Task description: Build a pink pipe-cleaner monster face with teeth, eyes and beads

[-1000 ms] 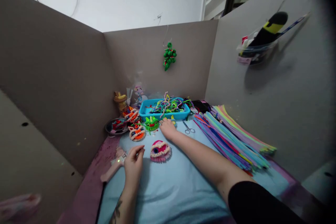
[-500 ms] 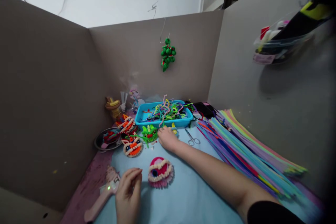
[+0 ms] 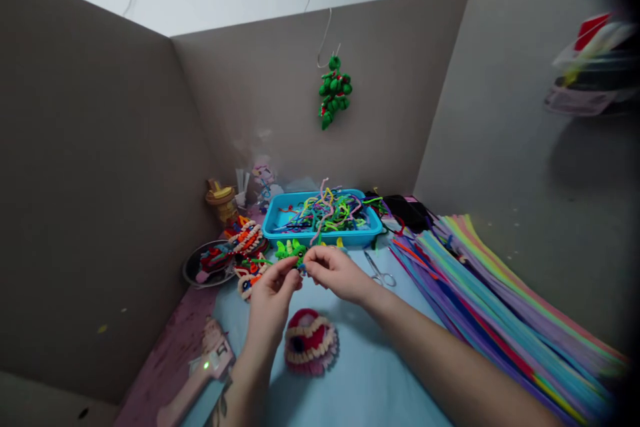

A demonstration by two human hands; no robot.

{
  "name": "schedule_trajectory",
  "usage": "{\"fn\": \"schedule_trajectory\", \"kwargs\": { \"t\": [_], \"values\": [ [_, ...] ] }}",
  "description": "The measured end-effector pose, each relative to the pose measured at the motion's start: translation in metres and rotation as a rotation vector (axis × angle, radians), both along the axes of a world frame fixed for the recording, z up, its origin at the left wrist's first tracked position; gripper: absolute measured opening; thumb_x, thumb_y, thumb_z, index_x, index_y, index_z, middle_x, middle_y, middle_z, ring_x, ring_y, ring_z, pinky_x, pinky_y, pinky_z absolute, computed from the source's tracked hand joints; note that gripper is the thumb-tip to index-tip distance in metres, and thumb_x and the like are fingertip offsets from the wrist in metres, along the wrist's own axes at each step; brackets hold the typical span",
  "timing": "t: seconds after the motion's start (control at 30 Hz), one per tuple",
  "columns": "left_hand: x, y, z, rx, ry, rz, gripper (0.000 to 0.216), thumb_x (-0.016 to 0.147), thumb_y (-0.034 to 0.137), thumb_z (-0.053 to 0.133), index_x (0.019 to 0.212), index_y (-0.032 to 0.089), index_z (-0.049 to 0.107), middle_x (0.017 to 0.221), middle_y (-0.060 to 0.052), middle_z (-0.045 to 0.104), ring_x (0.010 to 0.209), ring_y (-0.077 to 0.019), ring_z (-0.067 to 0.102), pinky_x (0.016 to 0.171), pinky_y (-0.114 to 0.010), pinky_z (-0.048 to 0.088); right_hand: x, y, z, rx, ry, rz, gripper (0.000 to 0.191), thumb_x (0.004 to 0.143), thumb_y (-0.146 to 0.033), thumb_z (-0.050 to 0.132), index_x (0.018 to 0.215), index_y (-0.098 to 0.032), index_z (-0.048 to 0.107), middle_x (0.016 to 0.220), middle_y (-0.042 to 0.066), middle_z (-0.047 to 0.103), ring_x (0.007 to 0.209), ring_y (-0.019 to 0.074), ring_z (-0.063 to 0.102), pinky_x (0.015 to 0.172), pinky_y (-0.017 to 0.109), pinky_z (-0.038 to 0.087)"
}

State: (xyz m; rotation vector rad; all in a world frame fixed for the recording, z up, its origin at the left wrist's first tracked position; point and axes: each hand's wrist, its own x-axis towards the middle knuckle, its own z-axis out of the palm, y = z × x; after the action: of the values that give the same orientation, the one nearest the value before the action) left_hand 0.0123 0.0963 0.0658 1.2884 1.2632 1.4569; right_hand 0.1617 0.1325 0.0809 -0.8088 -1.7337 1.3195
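My left hand (image 3: pixel 273 293) and my right hand (image 3: pixel 336 271) meet above the light blue mat (image 3: pixel 380 373), fingertips pinched together on one small dark piece that I cannot make out. Just behind the fingers sits a green pipe-cleaner monster (image 3: pixel 290 250). A pink and red monster with a white toothed mouth (image 3: pixel 310 345) lies on the mat below my hands. An orange and white monster (image 3: pixel 246 280) lies to the left of my left hand.
A blue tray (image 3: pixel 280 217) of loose pipe cleaners stands at the back. Small scissors (image 3: pixel 379 271) lie right of my hands. Long coloured pipe cleaners (image 3: pixel 500 300) are stacked on the right. A pink glue gun (image 3: pixel 200 377) lies front left, a dark bowl (image 3: pixel 193 267) beyond it. A green figure (image 3: pixel 334 90) hangs on the cardboard wall.
My left hand has risen from the mat beside the pink monster to meet my right hand, which drew back from the green monster. Both now pinch a small piece. The view shifted.
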Motion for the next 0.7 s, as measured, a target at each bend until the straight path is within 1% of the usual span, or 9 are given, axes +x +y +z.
{"fn": "schedule_trajectory", "kwargs": {
  "t": [0.1, 0.2, 0.27, 0.4, 0.5, 0.6, 0.67, 0.7],
  "values": [
    [0.001, -0.001, -0.01, 0.006, 0.084, 0.005, 0.025, 0.074, 0.036, 0.062, 0.085, 0.015, 0.066, 0.065, -0.001, 0.063, 0.057, -0.0139, 0.058, 0.054, -0.025, 0.05, 0.002, 0.002, -0.002, 0.088, -0.138, -0.021, 0.015, 0.081, -0.026, 0.051, 0.069, -0.016, 0.053, 0.062, -0.003, 0.049, 0.058, 0.0091, 0.043, 0.054, 0.021, 0.034],
    [0.002, -0.005, -0.014, 0.011, 0.22, 0.035, 0.023, 0.077, 0.039, 0.058, 0.076, 0.016, 0.062, 0.065, -0.001, 0.06, 0.056, -0.0136, 0.056, 0.048, -0.023, 0.045, 0.0, 0.004, -0.008, 0.124, -0.186, -0.021, 0.012, 0.079, -0.021, 0.051, 0.068, -0.016, 0.054, 0.062, -0.004, 0.05, 0.06, 0.0096, 0.043, 0.056, 0.021, 0.034],
    [0.002, -0.007, -0.015, 0.019, 0.279, 0.064, 0.024, 0.079, 0.04, 0.055, 0.075, 0.017, 0.06, 0.066, -0.002, 0.059, 0.056, -0.0137, 0.055, 0.046, -0.022, 0.042, -0.003, 0.004, -0.012, 0.085, -0.156, -0.013, 0.01, 0.078, -0.021, 0.051, 0.069, -0.016, 0.054, 0.064, -0.004, 0.05, 0.06, 0.0097, 0.043, 0.057, 0.021, 0.034],
    [0.0, -0.007, -0.015, 0.041, 0.29, 0.103, 0.025, 0.08, 0.041, 0.052, 0.076, 0.018, 0.059, 0.068, -0.002, 0.059, 0.058, -0.0143, 0.054, 0.048, -0.023, 0.04, -0.01, 0.0, -0.019, -0.014, -0.058, 0.001, 0.009, 0.075, -0.024, 0.057, 0.072, -0.017, 0.053, 0.066, -0.003, 0.052, 0.061, 0.0099, 0.044, 0.057, 0.021, 0.036],
    [-0.002, -0.008, -0.016, 0.065, 0.313, 0.093, 0.024, 0.081, 0.04, 0.051, 0.075, 0.018, 0.059, 0.069, -0.003, 0.059, 0.062, -0.0154, 0.055, 0.051, -0.023, 0.04, -0.013, -0.001, -0.022, -0.094, -0.024, 0.006, 0.009, 0.074, -0.023, 0.055, 0.069, -0.018, 0.05, 0.059, -0.005, 0.048, 0.055, 0.009, 0.041, 0.052, 0.02, 0.034],
    [-0.005, -0.008, -0.016, 0.105, 0.38, 0.091, 0.023, 0.082, 0.038, 0.05, 0.074, 0.019, 0.059, 0.069, -0.003, 0.059, 0.065, -0.0165, 0.055, 0.052, -0.024, 0.04, -0.012, 0.0, -0.022, -0.188, 0.016, 0.024, 0.009, 0.076, -0.023, 0.05, 0.069, -0.019, 0.047, 0.053, -0.006, 0.044, 0.048, 0.0082, 0.038, 0.046, 0.019, 0.03],
    [-0.007, -0.007, -0.016, 0.145, 0.473, 0.076, 0.022, 0.083, 0.036, 0.049, 0.072, 0.02, 0.058, 0.069, -0.003, 0.059, 0.065, -0.0171, 0.054, 0.054, -0.025, 0.04, -0.009, 0.003, -0.022, -0.199, -0.023, 0.019, 0.01, 0.078, -0.022, 0.047, 0.068, -0.019, 0.045, 0.052, -0.006, 0.042, 0.046, 0.0083, 0.037, 0.044, 0.019, 0.028],
    [-0.009, -0.007, -0.016, 0.17, 0.535, 0.052, 0.021, 0.084, 0.035, 0.048, 0.072, 0.02, 0.058, 0.069, -0.003, 0.059, 0.066, -0.0174, 0.054, 0.055, -0.025, 0.041, -0.007, 0.004, -0.022, -0.17, -0.082, 0.02, 0.01, 0.078, -0.021, 0.046, 0.068, -0.019, 0.045, 0.053, -0.006, 0.042, 0.047, 0.0086, 0.037, 0.045, 0.019, 0.028]
  ]
}}
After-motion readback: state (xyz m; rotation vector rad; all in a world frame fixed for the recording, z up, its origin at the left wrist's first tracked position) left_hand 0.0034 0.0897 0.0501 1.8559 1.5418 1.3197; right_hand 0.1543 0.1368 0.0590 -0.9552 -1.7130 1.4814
